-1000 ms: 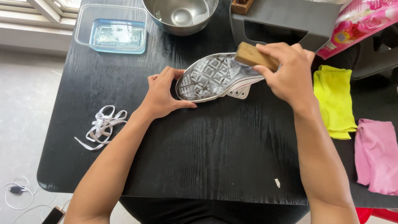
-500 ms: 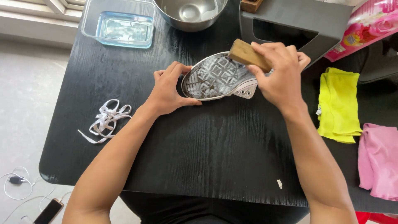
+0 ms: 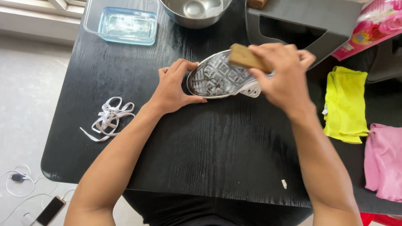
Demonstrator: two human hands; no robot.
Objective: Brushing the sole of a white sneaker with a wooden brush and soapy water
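Sole-up on the black wooden table, a white canvas sneaker with a patterned grey sole lies near the middle of the far side. Left of it lies a loose tangle of white shoelaces. The left hand cups the shoe's toe, fingers curled against it. The right hand grips a brown wooden-backed brush over the sole. Farther right lie a folded yellow cloth and a pink cloth.

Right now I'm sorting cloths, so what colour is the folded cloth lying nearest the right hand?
Bright yellow cloth, right of the right hand; head view.
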